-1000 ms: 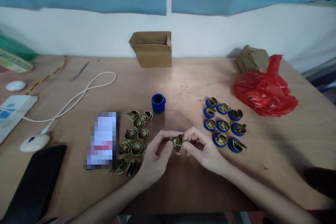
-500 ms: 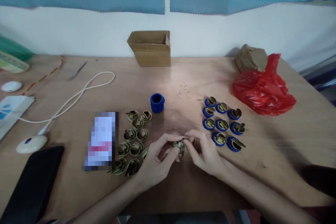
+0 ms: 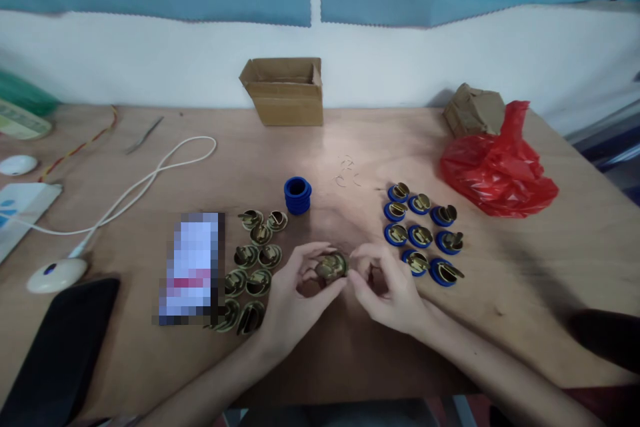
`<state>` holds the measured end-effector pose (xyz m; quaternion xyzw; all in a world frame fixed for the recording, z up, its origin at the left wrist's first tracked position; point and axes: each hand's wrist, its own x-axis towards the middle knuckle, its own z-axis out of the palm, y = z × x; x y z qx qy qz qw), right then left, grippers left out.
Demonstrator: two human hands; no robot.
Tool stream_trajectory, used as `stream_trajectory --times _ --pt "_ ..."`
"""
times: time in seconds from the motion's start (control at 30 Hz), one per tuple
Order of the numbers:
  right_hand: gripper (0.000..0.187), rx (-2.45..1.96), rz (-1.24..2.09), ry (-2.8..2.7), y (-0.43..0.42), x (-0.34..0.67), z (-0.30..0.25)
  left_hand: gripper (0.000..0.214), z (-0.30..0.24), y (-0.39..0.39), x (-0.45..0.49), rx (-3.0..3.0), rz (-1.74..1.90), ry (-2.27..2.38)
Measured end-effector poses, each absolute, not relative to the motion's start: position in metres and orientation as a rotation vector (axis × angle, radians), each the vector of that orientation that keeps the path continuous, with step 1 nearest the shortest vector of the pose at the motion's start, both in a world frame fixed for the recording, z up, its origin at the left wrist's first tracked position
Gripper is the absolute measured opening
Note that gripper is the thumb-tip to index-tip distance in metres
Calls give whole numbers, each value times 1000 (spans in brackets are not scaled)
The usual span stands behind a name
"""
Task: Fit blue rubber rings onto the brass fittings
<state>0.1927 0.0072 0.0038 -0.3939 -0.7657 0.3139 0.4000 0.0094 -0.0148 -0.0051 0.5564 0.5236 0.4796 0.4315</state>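
My left hand pinches a small round brass part between thumb and fingers, just above the wooden table. My right hand is beside it, fingertips curled together at the part's right edge. Left of my hands lies a cluster of several bare brass parts. To the right sit several brass parts fitted with blue rings, set in rows. A stack of blue rings stands behind my hands. Tiny wire springs lie farther back.
An open cardboard box stands at the back wall. A red plastic bag and brown paper package lie at the right. A blurred card, black phone, white mouse, white cable and tweezers lie left.
The brass part has turned in my left hand, its face now toward me. My right fingertips have shifted slightly away from its top to its right side. Both hands stay in place.
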Motion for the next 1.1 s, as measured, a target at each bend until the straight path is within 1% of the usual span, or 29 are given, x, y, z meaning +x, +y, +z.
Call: stream_trajectory --times 0.1,0.2,0.23,0.3,0.43,0.5,0.57,0.7,0.8,0.9,0.97,1.03,1.1 --pt "26 -886 679 -2100 7 192 6 34 -6 -17 6 1670 1184 1303" --pt "10 -884 506 -2237 6 190 6 38 -9 -19 4 1899 1166 1276" --pt "8 -890 443 -2260 6 190 6 39 -9 -20 4 1952 1158 1274" --pt "11 -913 364 -2257 7 191 6 44 -10 -20 5 2032 1141 1302" --pt "9 -1135 448 -2066 18 200 11 55 -8 -17 6 2100 1036 1434" --pt "7 -1303 447 -1961 28 208 14 53 -10 -16 7 2115 953 1457" --pt "7 -1413 377 -1902 37 216 16 47 -13 -15 6 2161 871 1444" --pt "9 -1460 274 -1876 50 228 16 38 -21 -17 7 2311 745 1377" --pt "10 -1449 238 -1921 52 228 14 36 -24 -19 8 2347 735 1341" --pt "10 -1378 307 -1972 45 222 18 50 -22 -19 7 2266 794 1370" --pt "9 -1290 428 -2004 37 216 24 61 -19 -19 6 2177 870 1405" --pt "7 -1178 599 -2031 29 210 31 64 -18 -20 5 2089 951 1410" --pt "9 -1081 762 -2035 23 204 36 59 -17 -21 4 2013 994 1374"
